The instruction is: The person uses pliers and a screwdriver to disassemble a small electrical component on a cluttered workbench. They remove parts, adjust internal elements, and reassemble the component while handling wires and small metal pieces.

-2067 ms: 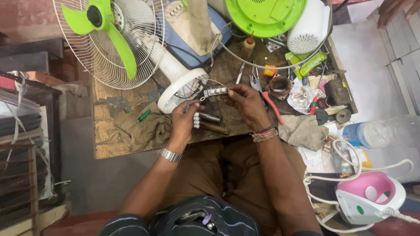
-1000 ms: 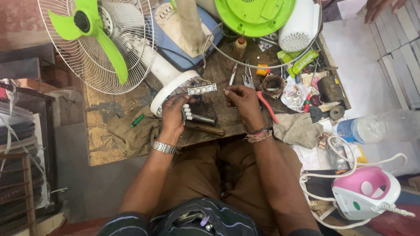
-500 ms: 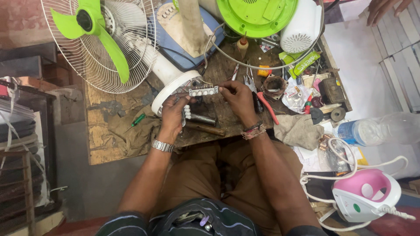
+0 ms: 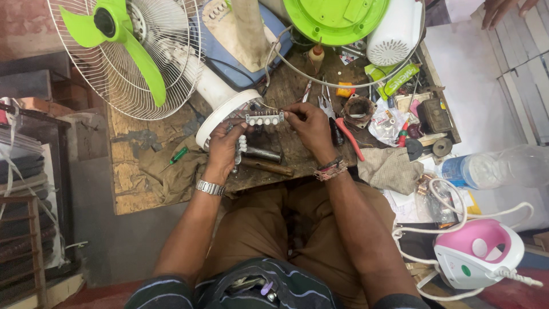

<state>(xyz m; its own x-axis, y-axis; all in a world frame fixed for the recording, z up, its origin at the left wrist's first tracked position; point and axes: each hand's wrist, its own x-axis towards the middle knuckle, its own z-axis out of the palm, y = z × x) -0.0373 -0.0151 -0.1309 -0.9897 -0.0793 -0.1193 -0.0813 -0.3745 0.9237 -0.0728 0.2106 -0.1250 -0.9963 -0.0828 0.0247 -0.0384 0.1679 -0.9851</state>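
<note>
Right hand [image 4: 311,127] fingers pinched on right end of white push-button switch block [image 4: 264,119], held above worn wooden workbench [image 4: 132,171], just near open end of white fan column [image 4: 224,111]. Thin wires run from block into column. Left hand [image 4: 224,150] curled under block's left end; exact hold there cannot tell, partly hidden. Metal watch on left wrist. Green-bladed fan head [image 4: 123,48] far left. Green-handled screwdriver [image 4: 176,156] left of left hand. Pink-and-white iron [image 4: 479,252] near right.
</note>
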